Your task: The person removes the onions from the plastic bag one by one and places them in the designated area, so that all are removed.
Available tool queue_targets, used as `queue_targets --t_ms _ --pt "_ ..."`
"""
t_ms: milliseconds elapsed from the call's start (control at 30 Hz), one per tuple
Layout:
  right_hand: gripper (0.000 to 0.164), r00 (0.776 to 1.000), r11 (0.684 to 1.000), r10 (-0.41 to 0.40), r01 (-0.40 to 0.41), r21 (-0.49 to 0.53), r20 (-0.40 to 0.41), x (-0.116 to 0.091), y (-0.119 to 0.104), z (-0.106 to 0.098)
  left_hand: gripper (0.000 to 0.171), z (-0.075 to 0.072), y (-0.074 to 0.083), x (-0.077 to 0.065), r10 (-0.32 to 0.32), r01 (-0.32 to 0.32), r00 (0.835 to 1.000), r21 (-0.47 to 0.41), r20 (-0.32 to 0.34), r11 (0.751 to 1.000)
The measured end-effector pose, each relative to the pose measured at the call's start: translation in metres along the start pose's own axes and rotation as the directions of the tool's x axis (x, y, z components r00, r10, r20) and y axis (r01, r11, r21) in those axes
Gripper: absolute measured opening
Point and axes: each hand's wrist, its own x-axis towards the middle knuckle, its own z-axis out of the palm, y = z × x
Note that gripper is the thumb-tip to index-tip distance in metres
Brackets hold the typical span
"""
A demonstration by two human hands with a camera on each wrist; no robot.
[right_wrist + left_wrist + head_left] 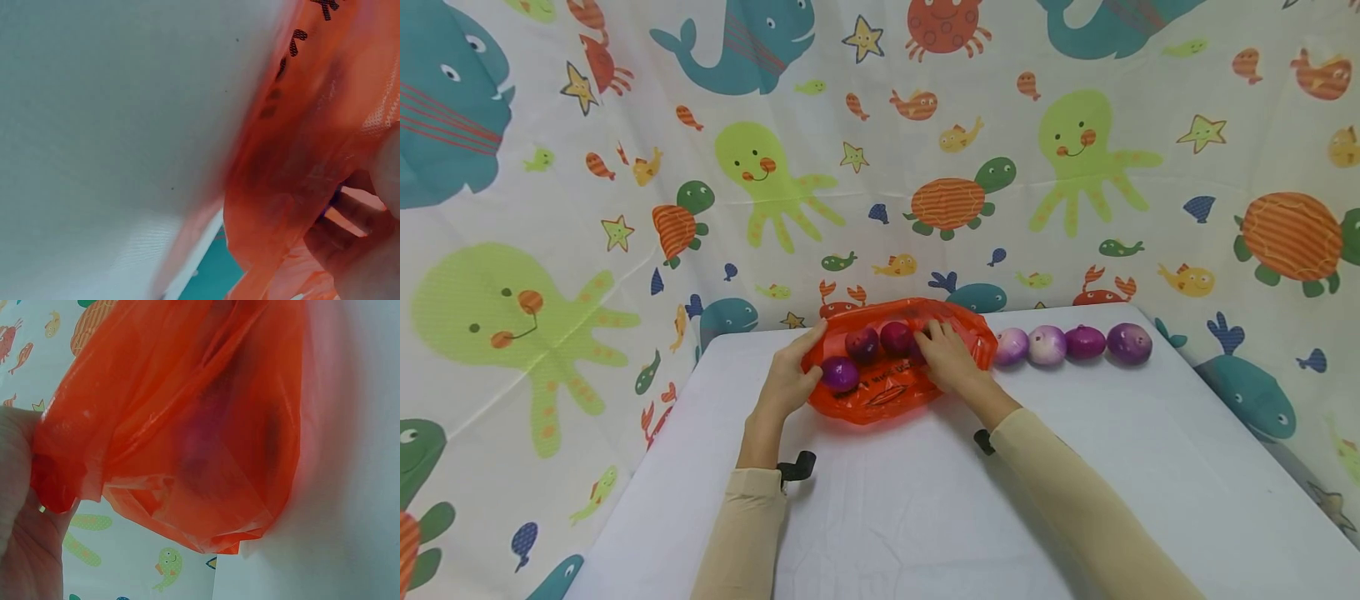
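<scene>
A red plastic bag [887, 408] with dark print lies on the table with its mouth spread wide. Inside it show several red onions [840, 374], one of them partly covered by the right hand. The left hand [788, 372] pinches the bag's left rim between thumb and fingers; its wrist view shows the bunched plastic [59, 481] in that grip. Reaching into the bag's right side, the right hand [951, 357] has its fingers curled over a red onion [330, 201], mostly hidden by the hand and the plastic.
Right of the bag, several more onions [1086, 342] stand in a row along the back of the white table [865, 508]. A curtain [865, 125] printed with sea animals hangs behind and beside the table.
</scene>
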Motion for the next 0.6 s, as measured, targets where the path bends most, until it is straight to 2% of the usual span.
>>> queue_targets --t_ms 367,600 --pt "0.061 1.000 1.000 0.024 -0.024 -0.016 0.012 0.0001 0.0033 0.0030 0.082 -0.0002 -0.0017 0.0004 0.008 -0.008 1.000 -0.005 0.001 1.000" --pt "0.061 1.000 0.998 0.023 -0.024 0.051 0.021 -0.0009 0.0062 0.0061 0.082 -0.0001 -0.0003 -0.0003 0.005 -0.005 1.000 -0.004 0.004 1.000"
